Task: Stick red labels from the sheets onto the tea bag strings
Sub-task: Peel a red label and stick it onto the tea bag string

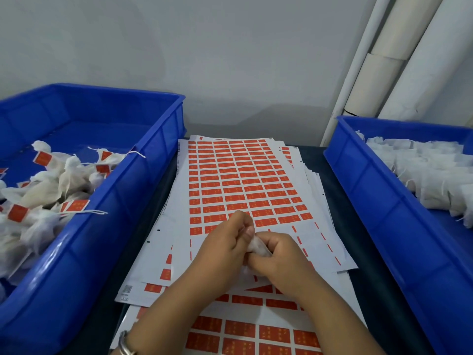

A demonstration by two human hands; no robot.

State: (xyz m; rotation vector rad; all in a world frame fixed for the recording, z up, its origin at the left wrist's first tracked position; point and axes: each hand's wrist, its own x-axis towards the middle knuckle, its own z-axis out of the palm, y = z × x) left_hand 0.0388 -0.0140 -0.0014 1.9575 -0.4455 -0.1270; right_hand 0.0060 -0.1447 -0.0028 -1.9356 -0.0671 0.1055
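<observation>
Both the left hand [225, 242] and the right hand [279, 260] grip one white tea bag [258, 245] between them, above the label sheets [230, 180].

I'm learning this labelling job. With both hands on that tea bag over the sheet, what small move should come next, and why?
Probably peel a red label from the nearest full row of the top label sheet. The left hand and right hand hold a white tea bag showing no tag yet, while the bags in the left bin carry red tags.
</observation>
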